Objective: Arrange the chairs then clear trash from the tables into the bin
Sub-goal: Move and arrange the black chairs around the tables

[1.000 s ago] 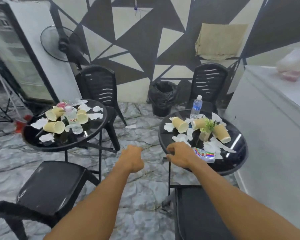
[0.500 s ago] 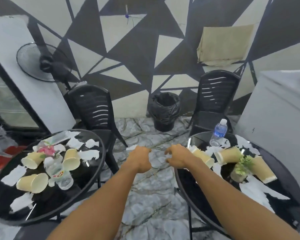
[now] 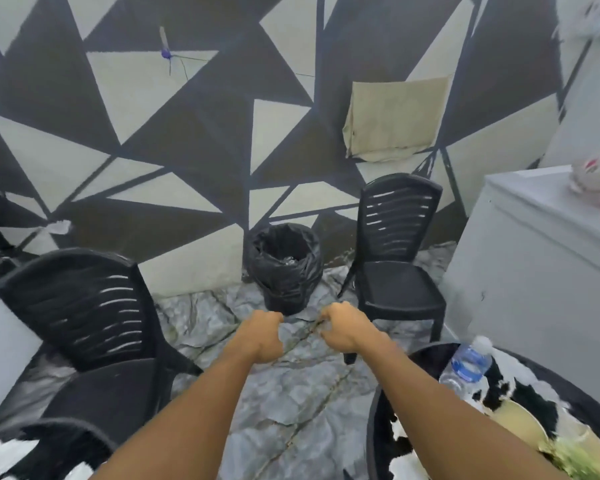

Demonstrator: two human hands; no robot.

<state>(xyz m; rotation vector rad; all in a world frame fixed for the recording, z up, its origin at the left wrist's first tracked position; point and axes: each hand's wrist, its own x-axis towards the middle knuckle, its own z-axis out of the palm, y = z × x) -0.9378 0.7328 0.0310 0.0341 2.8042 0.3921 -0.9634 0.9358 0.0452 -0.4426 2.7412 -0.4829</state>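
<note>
Left hand [image 3: 262,336] and right hand [image 3: 342,329] are hovering as curled, empty fists; lined bin [image 3: 284,268] sitting at twelve o'clock, near chair [image 3: 84,306] at nine, far chair [image 3: 399,244] at one.

The wall [image 3: 194,140] was painted in large dark grey and cream triangles split by thin dark lines, with a beige cloth [image 3: 395,119] hanging on it at the right and a small purple mark [image 3: 166,53] higher up. The floor [image 3: 291,393] had a grey marbled pattern under soft, even light. A white cabinet [image 3: 520,271] stood at the right with a pale plastic bag [image 3: 596,181] on top, beside a black slatted chair [image 3: 399,237] against the wall; a second black chair [image 3: 84,306] stood at the left.
</note>
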